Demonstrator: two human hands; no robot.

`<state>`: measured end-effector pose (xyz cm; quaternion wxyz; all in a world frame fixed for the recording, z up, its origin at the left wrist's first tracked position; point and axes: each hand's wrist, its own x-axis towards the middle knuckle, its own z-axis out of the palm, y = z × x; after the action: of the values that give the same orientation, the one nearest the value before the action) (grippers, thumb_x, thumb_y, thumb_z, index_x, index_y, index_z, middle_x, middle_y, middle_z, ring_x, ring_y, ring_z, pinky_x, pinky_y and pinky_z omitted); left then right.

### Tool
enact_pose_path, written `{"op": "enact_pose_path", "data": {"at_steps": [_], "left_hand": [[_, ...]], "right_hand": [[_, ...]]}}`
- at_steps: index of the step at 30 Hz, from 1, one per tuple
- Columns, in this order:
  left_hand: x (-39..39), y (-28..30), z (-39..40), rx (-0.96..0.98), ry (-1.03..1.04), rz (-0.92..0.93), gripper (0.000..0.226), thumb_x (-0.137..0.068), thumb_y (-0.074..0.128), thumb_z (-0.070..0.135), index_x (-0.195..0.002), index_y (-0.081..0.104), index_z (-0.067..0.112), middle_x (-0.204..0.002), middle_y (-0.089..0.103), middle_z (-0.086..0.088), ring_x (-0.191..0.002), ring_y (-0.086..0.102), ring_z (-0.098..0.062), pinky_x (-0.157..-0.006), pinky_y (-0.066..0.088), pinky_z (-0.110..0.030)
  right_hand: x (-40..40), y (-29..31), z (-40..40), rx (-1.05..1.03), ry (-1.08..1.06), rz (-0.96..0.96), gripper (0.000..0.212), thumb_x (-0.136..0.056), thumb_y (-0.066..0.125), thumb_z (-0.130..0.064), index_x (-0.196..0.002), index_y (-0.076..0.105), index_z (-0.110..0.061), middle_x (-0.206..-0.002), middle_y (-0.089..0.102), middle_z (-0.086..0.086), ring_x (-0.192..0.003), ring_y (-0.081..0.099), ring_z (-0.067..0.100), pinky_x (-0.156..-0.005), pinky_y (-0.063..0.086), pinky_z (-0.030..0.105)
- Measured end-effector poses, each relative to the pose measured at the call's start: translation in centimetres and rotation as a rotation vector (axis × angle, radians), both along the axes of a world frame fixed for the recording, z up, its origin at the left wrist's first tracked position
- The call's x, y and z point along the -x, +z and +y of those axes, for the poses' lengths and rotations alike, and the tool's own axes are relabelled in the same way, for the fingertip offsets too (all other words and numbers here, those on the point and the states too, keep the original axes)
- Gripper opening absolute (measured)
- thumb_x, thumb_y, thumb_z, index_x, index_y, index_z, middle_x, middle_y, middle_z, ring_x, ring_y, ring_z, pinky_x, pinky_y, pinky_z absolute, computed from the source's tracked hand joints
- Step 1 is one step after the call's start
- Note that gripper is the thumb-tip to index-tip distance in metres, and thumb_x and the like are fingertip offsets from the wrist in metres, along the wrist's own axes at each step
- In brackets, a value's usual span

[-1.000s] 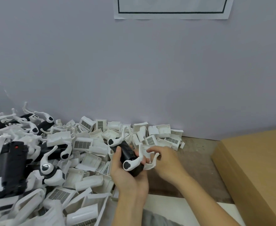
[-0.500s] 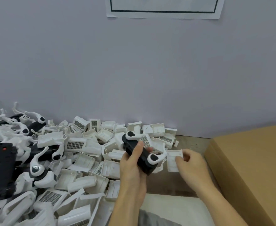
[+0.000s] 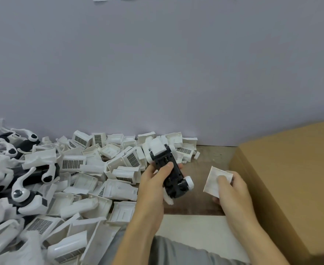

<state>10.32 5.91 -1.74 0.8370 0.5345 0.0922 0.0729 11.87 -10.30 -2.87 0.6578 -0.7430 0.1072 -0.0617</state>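
My left hand (image 3: 153, 185) grips a black toy body with white limbs (image 3: 171, 174), tilted with its underside up above the brown surface. My right hand (image 3: 234, 190) holds a small white plastic cover piece (image 3: 213, 179) to the right of the toy, thumb pressed on its face. The two parts are apart, a hand's width between them.
A big heap of white plastic shells with grilles (image 3: 92, 173) fills the left, with black-and-white assembled toys (image 3: 21, 196) at the far left. A cardboard box (image 3: 295, 178) stands on the right. A grey wall (image 3: 157, 73) is behind. A white sheet (image 3: 193, 230) lies near me.
My left hand turned the toy so its black underside faces up. My right hand drew the white cover away to the right. The view dropped lower.
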Motion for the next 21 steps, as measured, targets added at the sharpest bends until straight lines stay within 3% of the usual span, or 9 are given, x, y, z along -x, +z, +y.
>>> {"op": "enact_pose_path", "data": {"at_steps": [2, 6, 9, 11, 13, 15, 16, 18, 21], "left_hand": [[0.0, -0.2, -0.3, -0.08, 0.048, -0.018, 0.021, -0.084, 0.077, 0.024, -0.104, 0.074, 0.021, -0.104, 0.077, -0.008, -0.105, 0.071, -0.034, -0.094, 0.054, -0.058], [0.1, -0.5, -1.2, -0.287, 0.06, -0.044, 0.014, -0.093, 0.07, 0.021, -0.105, 0.07, 0.028, -0.096, 0.077, 0.004, -0.093, 0.074, -0.02, -0.076, 0.061, -0.036], [0.3, -0.5, -1.5, -0.369, -0.024, -0.056, 0.015, -0.096, 0.065, 0.024, -0.11, 0.068, 0.03, -0.101, 0.076, 0.009, -0.097, 0.072, -0.012, -0.085, 0.059, -0.034], [0.4, -0.5, -1.6, -0.377, -0.087, -0.077, 0.018, -0.099, 0.06, 0.024, -0.115, 0.067, 0.03, -0.105, 0.076, 0.011, -0.1, 0.071, -0.008, -0.087, 0.055, -0.027], [0.4, -0.5, -1.6, -0.357, -0.154, -0.083, 0.022, -0.103, 0.052, 0.022, -0.116, 0.067, 0.032, -0.102, 0.075, 0.013, -0.079, 0.07, 0.001, -0.068, 0.051, -0.012], [0.4, -0.5, -1.7, -0.351, -0.202, -0.034, 0.028, -0.105, 0.045, 0.022, -0.112, 0.068, 0.036, -0.092, 0.073, 0.011, -0.052, 0.059, 0.003, -0.049, 0.043, -0.01], [0.3, -0.6, -1.7, -0.363, -0.215, -0.014, 0.032, -0.105, 0.043, 0.021, -0.109, 0.069, 0.039, -0.093, 0.073, 0.009, -0.054, 0.059, 0.001, -0.051, 0.044, -0.013], [0.1, -0.8, -1.7, -0.353, -0.204, -0.004, 0.038, -0.103, 0.042, 0.019, -0.106, 0.071, 0.044, -0.106, 0.075, 0.007, -0.081, 0.069, -0.008, -0.074, 0.054, -0.025], [0.1, -0.7, -1.9, -0.321, -0.179, -0.029, 0.031, -0.093, 0.051, 0.028, -0.106, 0.071, 0.049, -0.112, 0.075, 0.009, -0.102, 0.069, -0.01, -0.093, 0.053, -0.034]], "right_hand": [[0.0, 0.2, 0.3, 0.022, -0.018, -0.062, 0.019, -0.097, 0.039, -0.009, -0.104, 0.054, -0.019, -0.094, 0.064, 0.006, -0.084, 0.063, 0.021, -0.064, 0.051, 0.035], [0.3, 0.5, 0.6, 0.199, -0.032, -0.207, 0.016, -0.099, 0.039, -0.01, -0.1, 0.049, -0.022, -0.087, 0.064, 0.003, -0.077, 0.062, 0.022, -0.062, 0.049, 0.038], [0.6, 0.7, 1.0, 0.22, 0.034, -0.195, 0.015, -0.1, 0.041, -0.014, -0.09, 0.049, -0.023, -0.079, 0.062, -0.003, -0.067, 0.057, 0.008, -0.058, 0.04, 0.033], [0.9, 0.8, 1.2, 0.178, 0.112, -0.172, 0.013, -0.102, 0.041, -0.025, -0.092, 0.05, -0.026, -0.082, 0.063, -0.008, -0.07, 0.058, -0.001, -0.059, 0.041, 0.026], [1.2, 0.8, 1.5, 0.159, 0.192, -0.178, 0.018, -0.103, 0.035, -0.036, -0.093, 0.05, -0.031, -0.082, 0.064, -0.011, -0.075, 0.058, -0.003, -0.058, 0.041, 0.015], [1.4, 0.6, 1.9, 0.197, 0.247, -0.206, 0.024, -0.104, 0.029, -0.036, -0.095, 0.051, -0.038, -0.086, 0.064, -0.015, -0.081, 0.058, -0.004, -0.063, 0.04, 0.013], [1.4, 0.5, 2.1, 0.227, 0.267, -0.22, 0.027, -0.104, 0.027, -0.034, -0.099, 0.052, -0.041, -0.091, 0.063, -0.015, -0.087, 0.056, -0.005, -0.069, 0.039, 0.014], [1.4, 0.3, 2.4, 0.292, 0.29, -0.231, 0.03, -0.104, 0.027, -0.034, -0.108, 0.055, -0.043, -0.099, 0.06, -0.014, -0.094, 0.051, -0.009, -0.076, 0.038, 0.017], [1.2, 0.3, 2.4, 0.338, 0.265, -0.254, 0.019, -0.1, 0.037, -0.043, -0.103, 0.054, -0.052, -0.099, 0.057, -0.016, -0.094, 0.049, -0.012, -0.071, 0.037, 0.014]]}}
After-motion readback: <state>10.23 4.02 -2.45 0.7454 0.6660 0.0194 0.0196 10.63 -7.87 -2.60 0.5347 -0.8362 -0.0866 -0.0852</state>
